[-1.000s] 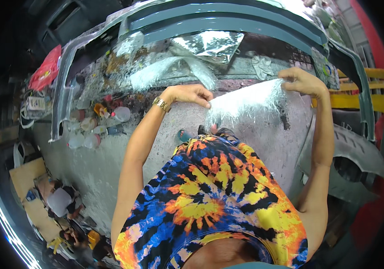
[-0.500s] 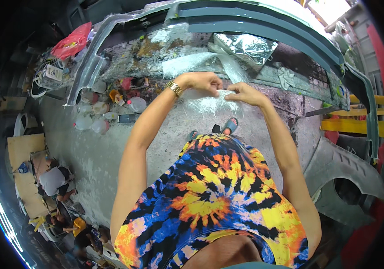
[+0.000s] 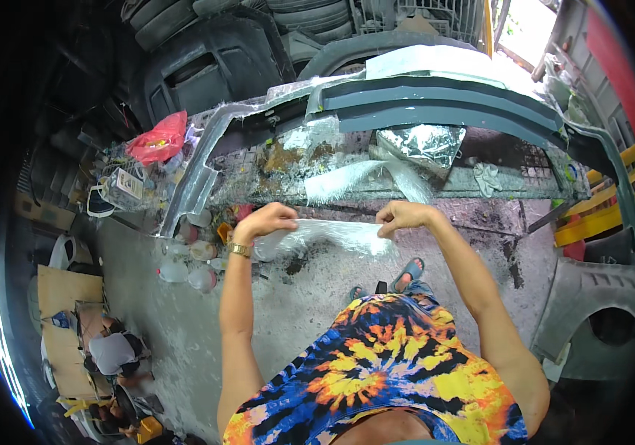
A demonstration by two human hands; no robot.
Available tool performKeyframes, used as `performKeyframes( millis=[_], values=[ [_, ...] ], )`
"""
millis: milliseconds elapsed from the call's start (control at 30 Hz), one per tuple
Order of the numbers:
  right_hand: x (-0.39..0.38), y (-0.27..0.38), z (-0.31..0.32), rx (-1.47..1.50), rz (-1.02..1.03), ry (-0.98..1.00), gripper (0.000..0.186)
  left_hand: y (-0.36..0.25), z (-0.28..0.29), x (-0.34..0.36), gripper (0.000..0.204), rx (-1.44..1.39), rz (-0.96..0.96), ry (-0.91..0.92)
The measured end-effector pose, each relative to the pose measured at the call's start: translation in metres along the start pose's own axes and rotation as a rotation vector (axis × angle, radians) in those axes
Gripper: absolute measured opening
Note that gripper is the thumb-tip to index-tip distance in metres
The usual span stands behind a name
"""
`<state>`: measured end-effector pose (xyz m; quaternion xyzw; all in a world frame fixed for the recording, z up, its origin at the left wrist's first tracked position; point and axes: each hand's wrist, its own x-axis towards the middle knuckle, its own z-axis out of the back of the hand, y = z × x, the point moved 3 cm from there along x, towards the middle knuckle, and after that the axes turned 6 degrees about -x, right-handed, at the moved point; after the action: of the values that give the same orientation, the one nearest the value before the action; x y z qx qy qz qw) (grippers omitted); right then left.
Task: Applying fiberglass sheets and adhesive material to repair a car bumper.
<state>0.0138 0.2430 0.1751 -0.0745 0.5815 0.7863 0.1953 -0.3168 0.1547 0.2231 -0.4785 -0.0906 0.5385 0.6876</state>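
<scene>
A whitish, translucent strip of fibreglass mat (image 3: pixel 332 233) with frayed edges is stretched between my two hands, above the floor in front of the bench. My left hand (image 3: pixel 273 218), with a gold watch on its wrist, pinches one end. The other end sits between the thumb and fingers of my right hand (image 3: pixel 408 216). Just beyond, another pale fibreglass piece (image 3: pixel 343 182) lies bent over on the dirty bench (image 3: pixel 258 189). A long grey bumper-like moulding (image 3: pixel 436 111) arches over the bench behind it.
Silver foil (image 3: pixel 425 144) and a crumpled cloth (image 3: pixel 487 178) lie on the bench, with a red plastic bag (image 3: pixel 159 139) at its left. Plastic bottles (image 3: pixel 174 271) stand below. At right is a grey car fender (image 3: pixel 584 311). A person (image 3: pixel 112 351) crouches at the lower left.
My hands have moved apart, so the fibreglass strip now spans between them instead of being bunched close together. The view has shifted, showing more behind the bench.
</scene>
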Motion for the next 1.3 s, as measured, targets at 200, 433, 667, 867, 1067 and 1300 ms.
performKeyframes(
  millis=[200,433,667,867,1067,1300],
  values=[
    [0.03,0.009,0.017,-0.019,0.066,0.054,0.024,0.015,0.034,-0.037,0.022,-0.112,0.104,-0.054],
    [0.085,0.061,0.005,0.133,0.268,-0.136,0.062,-0.037,0.012,0.03,0.031,-0.197,0.034,0.027],
    [0.098,0.041,0.011,0.122,0.38,-0.146,0.034,-0.058,0.008,0.05,0.029,-0.296,0.092,0.188],
    [0.098,0.034,0.019,0.149,0.316,-0.162,0.035,-0.057,0.012,0.051,0.031,-0.123,0.147,0.069],
    [0.09,0.008,0.031,0.294,0.429,-0.702,0.035,-0.077,0.006,0.051,0.025,-0.007,-0.036,-0.402],
    [0.036,-0.055,0.03,0.219,0.099,-0.597,0.033,-0.032,0.034,0.03,0.023,-0.624,0.015,-0.781]
  ],
)
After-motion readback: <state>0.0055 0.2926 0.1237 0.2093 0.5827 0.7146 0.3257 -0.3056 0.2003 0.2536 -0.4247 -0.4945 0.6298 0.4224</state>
